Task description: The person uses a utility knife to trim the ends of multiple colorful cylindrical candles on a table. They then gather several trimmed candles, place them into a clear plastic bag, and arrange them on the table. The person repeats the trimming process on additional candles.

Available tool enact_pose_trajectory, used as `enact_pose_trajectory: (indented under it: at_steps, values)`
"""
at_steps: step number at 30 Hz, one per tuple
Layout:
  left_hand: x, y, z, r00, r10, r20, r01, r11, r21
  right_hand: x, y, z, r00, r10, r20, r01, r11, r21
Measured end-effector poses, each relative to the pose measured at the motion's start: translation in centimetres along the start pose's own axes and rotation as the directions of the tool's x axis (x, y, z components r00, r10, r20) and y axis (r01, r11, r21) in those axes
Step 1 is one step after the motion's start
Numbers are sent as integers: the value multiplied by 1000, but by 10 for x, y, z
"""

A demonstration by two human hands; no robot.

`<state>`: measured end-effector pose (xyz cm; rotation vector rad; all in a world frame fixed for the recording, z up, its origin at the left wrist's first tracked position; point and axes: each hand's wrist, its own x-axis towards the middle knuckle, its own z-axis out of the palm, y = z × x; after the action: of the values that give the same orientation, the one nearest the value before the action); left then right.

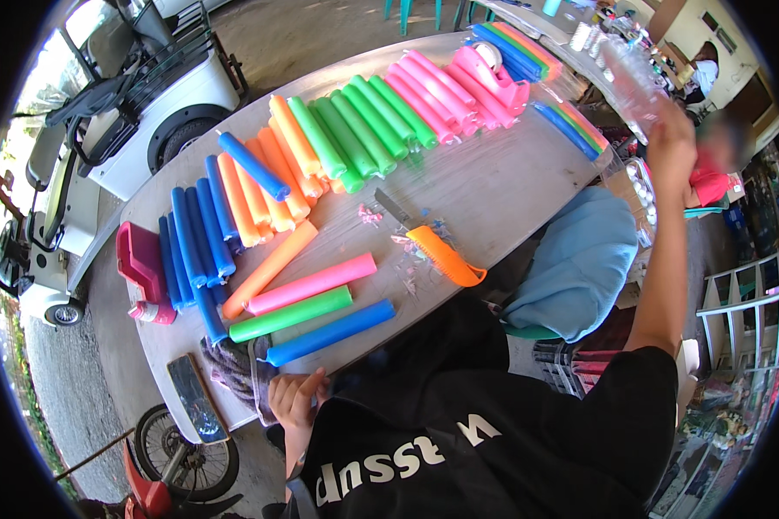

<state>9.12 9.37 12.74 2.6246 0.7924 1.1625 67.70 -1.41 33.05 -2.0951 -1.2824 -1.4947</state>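
Note:
My right hand is raised at the far right, closed on a clear plastic bag. By the table's near edge, my left hand has curled fingers; whatever is inside them is hidden. Just beyond it lie single candles: a blue one, a green one, a pink one and an orange one. Rows of blue, orange, green and pink candles spread across the table. An orange-handled knife rests among wax shavings.
Bundled multicoloured candles and a pink tape dispenser are at the far end. A phone, dark cloth and maroon container sit at left. Blue fabric drapes beside the table. Another person is at right.

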Motion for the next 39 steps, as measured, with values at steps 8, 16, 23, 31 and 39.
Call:
enact_pose_trajectory:
  at_steps: [8,16,23,31,39]
  values:
    - [23,8,3,973,-173,155,133,962,240,-150,-117,37,585,-82,807,-366,861,353]
    - [45,12,4,913,-323,251,224,908,354,-126,-210,-51,764,-220,606,-306,704,641]
    - [54,11,5,909,-278,310,178,933,314,-147,-258,-49,720,-300,626,-304,675,673]
    - [43,24,5,890,-253,379,138,943,303,-135,-239,-59,705,-140,695,-536,536,652]
    - [17,54,8,808,-412,421,290,901,324,-166,-213,-98,297,-573,764,-880,145,452]
